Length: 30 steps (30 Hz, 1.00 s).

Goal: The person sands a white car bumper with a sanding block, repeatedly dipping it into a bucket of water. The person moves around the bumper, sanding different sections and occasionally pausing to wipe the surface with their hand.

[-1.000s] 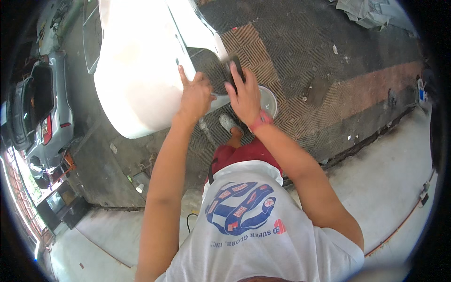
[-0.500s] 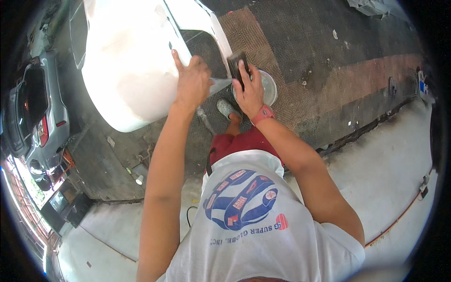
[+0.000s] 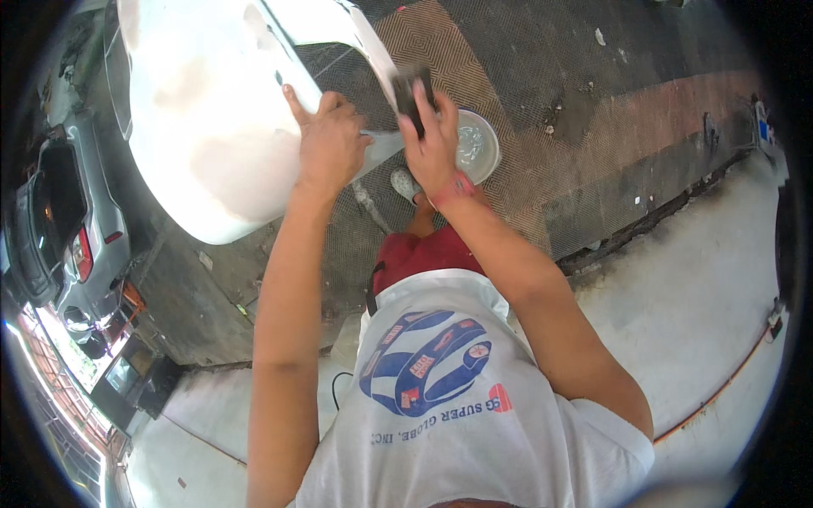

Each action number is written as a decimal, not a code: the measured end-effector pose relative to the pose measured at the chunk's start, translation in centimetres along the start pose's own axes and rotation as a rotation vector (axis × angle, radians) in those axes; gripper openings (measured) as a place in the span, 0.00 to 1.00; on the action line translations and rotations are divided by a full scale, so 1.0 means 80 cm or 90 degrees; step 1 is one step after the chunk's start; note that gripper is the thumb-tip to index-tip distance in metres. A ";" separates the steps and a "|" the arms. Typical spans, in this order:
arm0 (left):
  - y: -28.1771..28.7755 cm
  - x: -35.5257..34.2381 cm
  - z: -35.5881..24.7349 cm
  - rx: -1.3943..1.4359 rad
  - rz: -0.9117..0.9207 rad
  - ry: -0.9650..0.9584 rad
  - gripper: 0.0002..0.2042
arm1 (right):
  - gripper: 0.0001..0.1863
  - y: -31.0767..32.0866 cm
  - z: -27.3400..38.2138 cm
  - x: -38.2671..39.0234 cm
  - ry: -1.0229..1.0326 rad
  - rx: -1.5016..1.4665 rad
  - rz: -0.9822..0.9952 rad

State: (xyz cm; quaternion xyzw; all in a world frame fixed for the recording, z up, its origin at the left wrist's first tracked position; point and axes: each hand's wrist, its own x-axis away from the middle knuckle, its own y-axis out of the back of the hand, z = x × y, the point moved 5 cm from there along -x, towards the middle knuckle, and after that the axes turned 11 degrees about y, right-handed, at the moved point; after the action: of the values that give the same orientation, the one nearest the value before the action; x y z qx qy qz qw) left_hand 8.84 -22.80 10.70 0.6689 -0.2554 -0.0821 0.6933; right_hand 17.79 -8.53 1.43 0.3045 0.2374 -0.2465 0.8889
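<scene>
My right hand (image 3: 433, 144) grips a dark rectangular sanding block (image 3: 412, 103) from above, fingers stretched along it. The block is smeared by motion and lies against the narrow right edge of a white car body panel (image 3: 195, 110), which shows dull beige patches. My left hand (image 3: 331, 142) rests on the panel's near right part, index finger extended and the other fingers bent and apart. A pale, see-through wedge shape (image 3: 385, 146) lies between my hands; I cannot tell what it is.
A white bucket (image 3: 495, 157) of water stands on the patterned mat (image 3: 508, 182) beside my right hand. My foot in a grey clog (image 3: 405, 184) is close by. A silver car (image 3: 97, 212) stands at the left. A pale wall (image 3: 677, 279) runs along the near right.
My right hand and the block have moved up and left, away from the bucket, uncovering more of its water. The panel and my left hand sit further left in view.
</scene>
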 end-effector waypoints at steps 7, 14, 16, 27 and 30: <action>-0.002 -0.002 0.003 -0.034 -0.013 -0.032 0.12 | 0.37 0.003 -0.013 0.035 -0.064 -0.019 0.050; -0.008 -0.012 0.001 -0.051 -0.002 -0.012 0.12 | 0.31 -0.036 -0.004 -0.167 0.053 0.031 0.016; -0.008 0.001 -0.001 -0.052 0.005 -0.022 0.13 | 0.30 -0.041 -0.006 -0.179 0.059 0.046 0.021; -0.021 0.004 0.003 -0.048 -0.002 -0.016 0.10 | 0.34 -0.039 -0.012 -0.191 0.074 0.076 0.126; -0.011 -0.007 0.007 -0.048 -0.011 -0.016 0.10 | 0.34 -0.021 0.008 -0.153 0.124 0.092 0.127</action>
State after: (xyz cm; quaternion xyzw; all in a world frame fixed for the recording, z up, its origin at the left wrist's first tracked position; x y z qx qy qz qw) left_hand 8.33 -23.16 9.69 0.6435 -0.2553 -0.1059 0.7139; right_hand 7.62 -6.52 8.21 0.4121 0.2724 -0.1424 0.8577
